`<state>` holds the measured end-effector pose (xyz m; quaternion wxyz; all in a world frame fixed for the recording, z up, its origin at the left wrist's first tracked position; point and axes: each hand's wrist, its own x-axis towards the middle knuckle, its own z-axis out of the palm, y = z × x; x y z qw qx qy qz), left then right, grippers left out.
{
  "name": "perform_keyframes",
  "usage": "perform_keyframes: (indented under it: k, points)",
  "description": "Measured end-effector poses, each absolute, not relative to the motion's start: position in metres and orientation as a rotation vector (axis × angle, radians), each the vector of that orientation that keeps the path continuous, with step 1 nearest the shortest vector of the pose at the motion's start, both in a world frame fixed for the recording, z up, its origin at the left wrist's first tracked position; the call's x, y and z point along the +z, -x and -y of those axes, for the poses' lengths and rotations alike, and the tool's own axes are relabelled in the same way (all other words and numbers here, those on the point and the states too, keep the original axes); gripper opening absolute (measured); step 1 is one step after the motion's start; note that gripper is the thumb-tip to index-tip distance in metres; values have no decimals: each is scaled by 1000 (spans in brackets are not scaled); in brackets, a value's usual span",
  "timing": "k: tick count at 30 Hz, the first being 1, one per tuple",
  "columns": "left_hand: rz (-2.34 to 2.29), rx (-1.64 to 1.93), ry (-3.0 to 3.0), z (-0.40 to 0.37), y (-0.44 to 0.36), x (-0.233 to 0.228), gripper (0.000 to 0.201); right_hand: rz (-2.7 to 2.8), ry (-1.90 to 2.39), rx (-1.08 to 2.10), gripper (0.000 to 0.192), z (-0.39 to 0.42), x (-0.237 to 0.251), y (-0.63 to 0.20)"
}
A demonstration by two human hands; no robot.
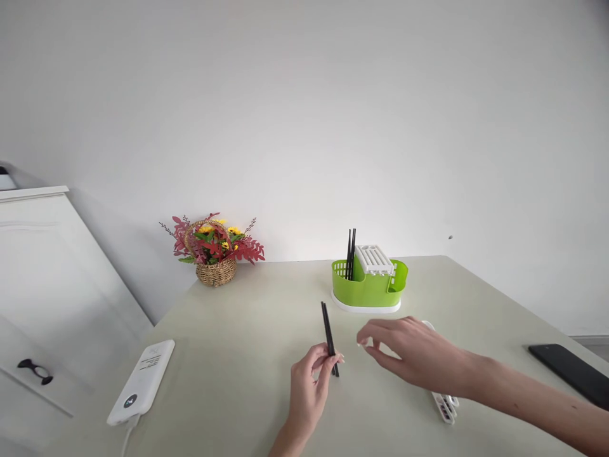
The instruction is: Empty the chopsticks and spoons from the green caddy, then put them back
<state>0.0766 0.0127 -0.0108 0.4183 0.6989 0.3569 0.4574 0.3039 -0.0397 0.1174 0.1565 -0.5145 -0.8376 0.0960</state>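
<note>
My left hand (307, 387) pinches a pair of black chopsticks (328, 333) near their lower end. They stand nearly upright, leaning a little left at the top. My right hand (409, 349) hovers to the right of them, fingers bent and apart from the thumb, with nothing visible in it. Below that hand lie white utensils with patterned handles (445, 407), largely covered by it, so their kind is unclear. Farther back stands a green utensil caddy (366, 292) with a white slotted top and white base. More black chopsticks (351, 254) stand in its left compartment.
A wicker basket (216, 273) of artificial flowers stands at the back left, near the wall. A white power bank (143, 381) with a cable lies at the left edge. At the right is a black phone (571, 371). A white cabinet (57, 279) stands left of the table.
</note>
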Motion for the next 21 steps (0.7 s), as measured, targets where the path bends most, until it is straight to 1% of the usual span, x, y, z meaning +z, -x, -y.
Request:
perform_keyframes:
  k: [2, 5, 7, 11, 15, 21]
  points:
    - [-886, 1129, -1768, -11, -78, -11, 28, 2293, 1487, 363, 28, 35, 124, -298]
    - [-849, 1102, -1802, -10, -81, -15, 26, 2183, 1483, 512, 40, 30, 133, -289]
    - [-833, 1093, -1829, -10, -83, -18, 25, 2141, 1461, 553, 42, 28, 136, -284]
    - [-848, 1075, -1822, -11, -84, -22, 27, 2057, 1410, 549, 36, 24, 140, -277]
    - [-851, 1061, -1771, -11, -84, -21, 27, 1983, 1389, 570, 39, 23, 142, -276]
    - [-829, 1049, -1705, -14, -85, -24, 24, 1949, 1414, 520, 39, 20, 141, -280]
